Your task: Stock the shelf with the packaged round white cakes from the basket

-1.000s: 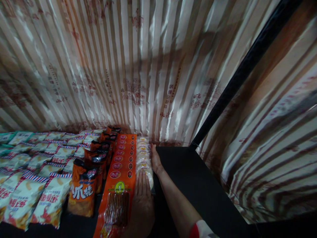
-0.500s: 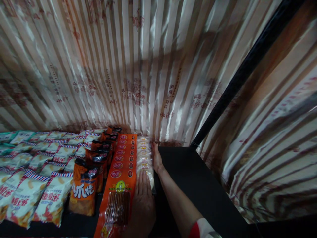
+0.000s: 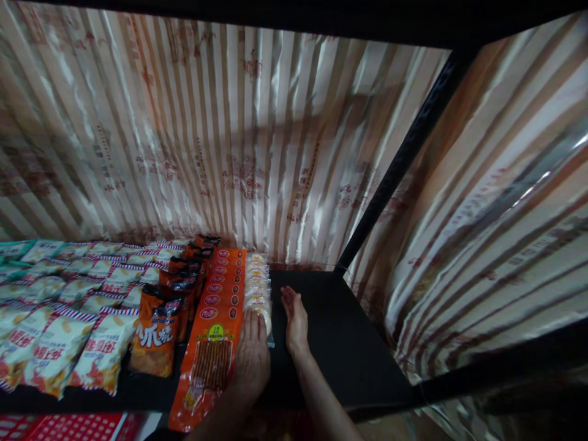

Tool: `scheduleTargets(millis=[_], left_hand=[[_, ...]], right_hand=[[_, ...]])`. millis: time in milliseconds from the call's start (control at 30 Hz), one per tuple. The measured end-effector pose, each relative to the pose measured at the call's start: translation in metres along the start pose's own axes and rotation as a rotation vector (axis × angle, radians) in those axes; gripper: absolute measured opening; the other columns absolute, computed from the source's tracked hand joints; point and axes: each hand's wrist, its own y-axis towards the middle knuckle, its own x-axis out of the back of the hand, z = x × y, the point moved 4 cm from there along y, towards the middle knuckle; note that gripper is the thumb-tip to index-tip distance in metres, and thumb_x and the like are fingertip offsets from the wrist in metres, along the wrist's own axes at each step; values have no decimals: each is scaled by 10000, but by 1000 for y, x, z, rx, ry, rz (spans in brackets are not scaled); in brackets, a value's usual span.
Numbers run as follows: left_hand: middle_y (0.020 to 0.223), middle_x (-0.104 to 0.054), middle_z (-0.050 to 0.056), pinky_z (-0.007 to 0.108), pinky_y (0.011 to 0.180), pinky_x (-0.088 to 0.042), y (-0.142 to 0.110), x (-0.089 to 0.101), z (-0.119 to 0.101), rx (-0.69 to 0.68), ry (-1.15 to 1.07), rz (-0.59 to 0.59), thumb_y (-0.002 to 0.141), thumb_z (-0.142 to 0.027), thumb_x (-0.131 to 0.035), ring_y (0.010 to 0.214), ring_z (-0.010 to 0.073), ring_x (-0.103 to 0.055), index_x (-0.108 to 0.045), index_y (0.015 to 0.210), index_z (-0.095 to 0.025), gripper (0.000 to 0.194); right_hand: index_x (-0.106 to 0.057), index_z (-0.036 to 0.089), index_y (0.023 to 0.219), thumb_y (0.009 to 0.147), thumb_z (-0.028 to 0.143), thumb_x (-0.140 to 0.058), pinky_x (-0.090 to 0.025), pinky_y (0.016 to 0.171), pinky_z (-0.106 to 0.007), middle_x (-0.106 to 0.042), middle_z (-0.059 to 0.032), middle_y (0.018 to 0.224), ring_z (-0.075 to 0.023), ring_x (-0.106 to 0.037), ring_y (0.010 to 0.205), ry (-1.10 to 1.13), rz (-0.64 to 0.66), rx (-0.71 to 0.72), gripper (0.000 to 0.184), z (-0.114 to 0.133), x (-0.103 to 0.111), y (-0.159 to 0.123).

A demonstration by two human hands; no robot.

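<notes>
A row of clear packs with round white pieces (image 3: 257, 288) lies on the black shelf (image 3: 349, 343), running front to back. My left hand (image 3: 252, 358) rests flat, fingers stretched out, on the nearest of these packs. To its left is a long orange strip (image 3: 223, 300) of overlapping snack packets, the front one showing brown sticks through a window. My right hand (image 3: 296, 321) stands on edge above the shelf, a gap away from the right side of the white row. Its fingers are extended and hold nothing.
Orange-and-black snack bags (image 3: 154, 337) and rows of white snack bags (image 3: 103, 349) fill the left. A black post (image 3: 399, 165) rises at the back right corner. Striped sheeting (image 3: 275, 153) hangs behind. A red basket (image 3: 68, 425) shows below the shelf.
My right hand has left the side of the white packs and come toward me. My left hand still lies on the front pack. The view has shifted, so the shelf's front edge now shows.
</notes>
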Motion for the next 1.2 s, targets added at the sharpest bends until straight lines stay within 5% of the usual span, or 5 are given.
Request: scheduleTargets(millis=[200, 333, 633, 900, 1200], left_hand=[[1348, -411, 176, 439, 1018, -314, 2, 19, -3, -38, 43, 40, 729, -96, -376, 1296, 299, -287, -368, 1309, -63, 581], [1347, -425, 146, 427, 1012, -329, -9, 37, -19, -94, -26, 82, 759, -142, -374, 1287, 280, -310, -412, 1281, -90, 526], [1232, -555, 74, 334, 1010, -351, -144, 36, -67, -318, -267, 330, 799, -180, -397, 1129, 205, -489, -451, 1264, -181, 468], [1341, -442, 131, 395, 1046, -284, -207, 8, -24, 213, -214, 752, 753, -153, -389, 1250, 258, -380, -487, 1243, -140, 500], [1248, -532, 128, 301, 1007, -306, -220, -8, 2, 351, -216, 840, 766, -92, -342, 1159, 194, -472, -470, 1230, -104, 481]], right_hand=[[-591, 144, 1046, 761, 575, -476, -407, 951, -397, -621, -112, 1102, -223, -570, 1032, -88, -12, 21, 530, 24, 18, -46], [-591, 163, 1039, 764, 589, -451, -473, 835, -377, -675, -95, 928, -225, -619, 891, -197, -3, -47, 526, 13, 35, -102], [-633, 284, 901, 720, 574, -386, -459, 883, -388, -672, -63, 979, -259, -595, 980, -565, -82, -160, 422, -42, 110, -208], [-675, 190, 863, 700, 284, -425, -393, 945, -368, -670, -106, 994, -241, -590, 987, -955, 167, -245, 313, -74, 126, -241], [-704, 200, 863, 699, 185, -435, -428, 891, -338, -693, -74, 976, -218, -612, 963, -1063, 308, -372, 315, -86, 127, -247]])
